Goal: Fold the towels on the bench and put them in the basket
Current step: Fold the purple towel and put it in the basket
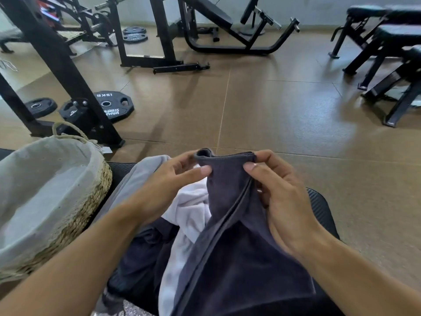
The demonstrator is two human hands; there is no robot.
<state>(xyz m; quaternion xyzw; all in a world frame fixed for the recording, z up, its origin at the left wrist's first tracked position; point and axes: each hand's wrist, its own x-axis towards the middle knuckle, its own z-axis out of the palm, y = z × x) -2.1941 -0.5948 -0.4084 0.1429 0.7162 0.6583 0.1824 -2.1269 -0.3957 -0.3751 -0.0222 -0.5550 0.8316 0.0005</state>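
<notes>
Both thumbs and forefingers pinch the top edge of the dark towel [230,201], left hand [168,185] at one corner, right hand [280,195] at the other, apparently to align its layers for a fold. It hangs over white towels [189,208] on the bench [319,210]; the basket [75,201] stands left.

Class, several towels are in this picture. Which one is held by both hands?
The dark grey towel: the left hand and right hand pinch its top edge. The white towel and light grey towel lie untouched beneath.
</notes>
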